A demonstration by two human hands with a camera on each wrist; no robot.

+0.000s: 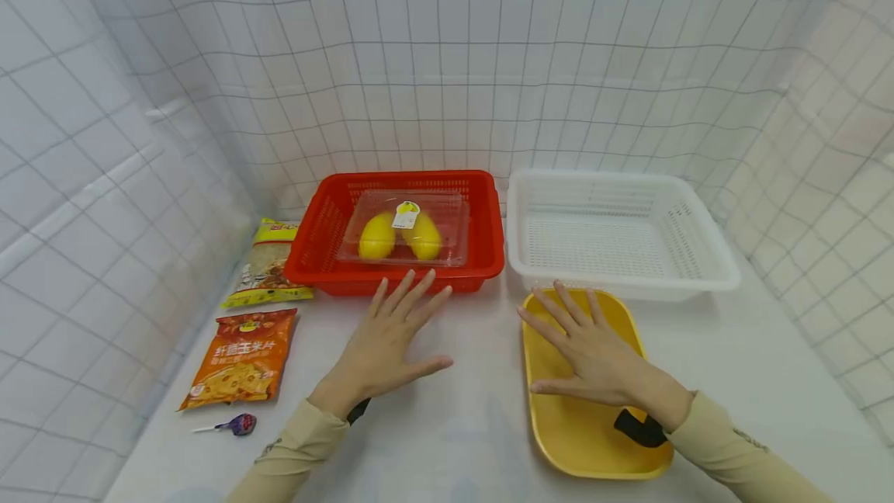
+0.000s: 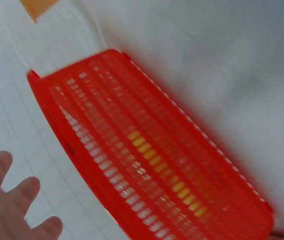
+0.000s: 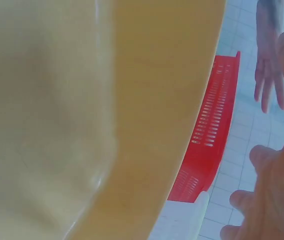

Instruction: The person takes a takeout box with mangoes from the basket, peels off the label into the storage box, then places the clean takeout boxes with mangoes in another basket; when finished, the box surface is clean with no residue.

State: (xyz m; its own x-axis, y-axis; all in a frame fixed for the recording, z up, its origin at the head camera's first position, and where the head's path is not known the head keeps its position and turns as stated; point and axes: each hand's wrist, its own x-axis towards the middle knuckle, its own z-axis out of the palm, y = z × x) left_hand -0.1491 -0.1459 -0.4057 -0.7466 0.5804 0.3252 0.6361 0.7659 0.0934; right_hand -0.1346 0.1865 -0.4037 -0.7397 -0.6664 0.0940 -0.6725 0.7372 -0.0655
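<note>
My left hand [image 1: 388, 340] is spread with straight fingers just in front of the red basket [image 1: 398, 284], holding nothing. Inside that basket lies a clear plastic box [image 1: 454, 231] with two yellow fruits [image 1: 377, 237] and a label on its lid. Over the yellow tray [image 1: 559, 429] my right hand [image 1: 594, 348] spreads its fingers, also holding nothing; whether it touches the tray I cannot tell. The left wrist view shows the red basket [image 2: 147, 150] beside the left fingers [image 2: 24, 195]. In the right wrist view the yellow tray [image 3: 162, 75] fills much of the frame.
A white basket [image 1: 621, 286] stands right of the red one. At the left lie a yellow-edged food bag [image 1: 265, 266], an orange snack bag [image 1: 244, 359] and a wrapped lollipop [image 1: 240, 424]. White gridded cloth walls [image 1: 447, 60] rise at the back and both sides.
</note>
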